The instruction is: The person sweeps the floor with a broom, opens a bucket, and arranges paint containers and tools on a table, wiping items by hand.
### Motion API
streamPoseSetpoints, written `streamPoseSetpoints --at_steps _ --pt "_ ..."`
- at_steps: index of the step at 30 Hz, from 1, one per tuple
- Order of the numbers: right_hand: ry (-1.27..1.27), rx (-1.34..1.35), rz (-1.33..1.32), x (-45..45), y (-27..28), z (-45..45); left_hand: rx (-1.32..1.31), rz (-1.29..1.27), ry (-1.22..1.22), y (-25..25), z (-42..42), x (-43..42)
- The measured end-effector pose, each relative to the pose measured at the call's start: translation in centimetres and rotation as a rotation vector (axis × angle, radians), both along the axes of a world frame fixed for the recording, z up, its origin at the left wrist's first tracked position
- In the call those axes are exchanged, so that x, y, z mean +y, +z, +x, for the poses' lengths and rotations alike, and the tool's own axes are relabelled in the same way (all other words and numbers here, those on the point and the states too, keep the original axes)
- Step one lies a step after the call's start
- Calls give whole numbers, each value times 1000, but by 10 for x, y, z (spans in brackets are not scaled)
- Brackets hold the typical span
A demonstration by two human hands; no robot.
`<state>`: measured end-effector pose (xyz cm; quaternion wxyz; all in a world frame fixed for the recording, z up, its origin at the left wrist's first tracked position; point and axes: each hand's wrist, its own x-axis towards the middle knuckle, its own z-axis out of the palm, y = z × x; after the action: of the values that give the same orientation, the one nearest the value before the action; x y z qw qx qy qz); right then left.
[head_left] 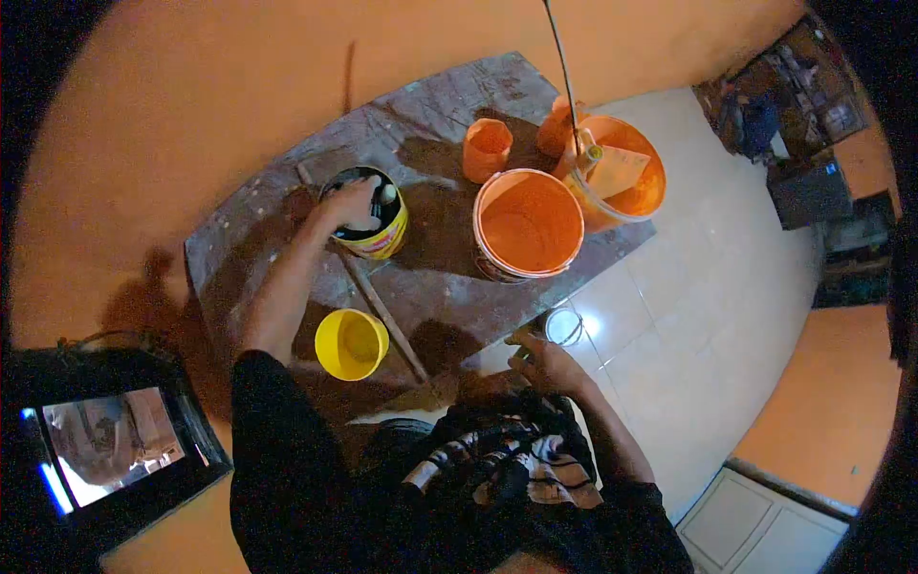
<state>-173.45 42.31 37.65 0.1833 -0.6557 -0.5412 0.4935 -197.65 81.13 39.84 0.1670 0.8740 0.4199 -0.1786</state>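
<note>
My left hand [354, 205] reaches down into a yellow bucket [390, 237] with a dark inside, at the left of the table. Its fingers are curled beside a small pale rounded object [387, 194] at the fingertips; what it grips is partly hidden. Near the table's front edge, in front of my body, my right hand [545, 365] is closed around a small dark greenish thing [523, 354] too blurred to name. An open yellow tub [325, 346] stands between my left forearm and a wooden stick [382, 311] that lies across the table.
A large orange-stained bucket [482, 230] stands on the table [430, 100], with a smaller orange container [475, 163] behind it. To their right, a wide orange tub [650, 206] holds a jug-like container. A white round object [563, 327] is on the tiled floor by my right hand.
</note>
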Motion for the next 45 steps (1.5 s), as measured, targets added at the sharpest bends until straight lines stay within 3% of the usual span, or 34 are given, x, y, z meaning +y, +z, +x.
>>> streamPoseSetpoints --at_steps 3,12,17,20,21,24,25,28,29,32,34,36,38,39,41,43,45 --pt "-15 -4 26 -4 -7 -2 -41 -18 35 -65 -6 20" --pt "-19 2 18 -3 -9 -3 -222 -220 309 -40 2 2" --pt "30 -8 -10 -1 -4 -6 -271 81 375 -57 8 0" --pt "3 7 -53 0 0 -1 -448 -132 466 -44 -5 13" --pt "-16 4 -53 0 0 -1 -493 6 512 -33 -6 8" --pt "-44 20 -49 -4 -2 -1 -641 -56 400 -12 -21 12" --pt "-47 30 -44 -5 -3 -1 -571 28 340 -26 -29 23" --pt "-7 11 -29 -6 -7 -2 -99 440 436 12 -10 -21" --pt "-8 8 -4 -8 -9 -2 -175 505 339 -4 -19 -20" --pt "-27 3 30 -15 -18 -1 -217 710 370 1 -15 -41" --pt "-41 10 -3 -16 -22 2 -353 658 403 -36 -30 -16" --pt "-38 14 10 -15 -15 5 -420 539 456 -38 -34 -11" --pt "-49 27 13 -16 -13 9 -412 340 506 -9 -28 -20" --pt "-61 41 5 -15 -13 11 -442 510 427 -25 -35 -14" --pt "-128 58 56 -26 -26 16 -290 376 519 42 -16 -42" --pt "-139 28 55 -36 -28 32 -330 471 423 33 -28 -25" --pt "-247 41 61 -60 -29 58 -661 279 468 39 -34 -47"
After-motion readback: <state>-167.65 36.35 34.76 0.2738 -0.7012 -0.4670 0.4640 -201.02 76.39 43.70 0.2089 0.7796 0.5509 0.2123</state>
